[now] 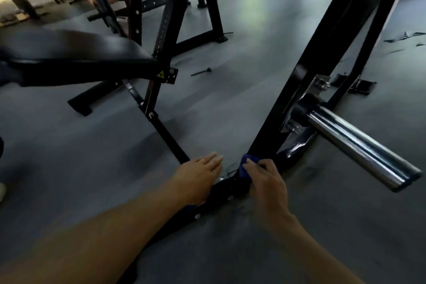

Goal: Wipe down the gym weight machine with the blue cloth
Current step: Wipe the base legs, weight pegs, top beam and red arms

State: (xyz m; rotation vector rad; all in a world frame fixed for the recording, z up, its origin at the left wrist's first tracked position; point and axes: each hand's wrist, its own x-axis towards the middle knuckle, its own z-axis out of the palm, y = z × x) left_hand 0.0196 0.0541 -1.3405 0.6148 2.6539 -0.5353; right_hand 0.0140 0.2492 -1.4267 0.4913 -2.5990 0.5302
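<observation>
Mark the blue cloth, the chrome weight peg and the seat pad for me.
blue cloth (244, 163): head view, bunched part above the fingers.
chrome weight peg (359, 143): head view, mid-shaft.
seat pad (76, 49): head view, top surface.

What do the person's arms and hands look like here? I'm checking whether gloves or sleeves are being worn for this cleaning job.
Both arms are bare from as far up as the view shows down to the fingers: no sleeves, no gloves. The left hand and the right hand show no rings, and no watch or band is visible at either wrist. The picture is somewhat blurred, so fine marks could be missed.
</observation>
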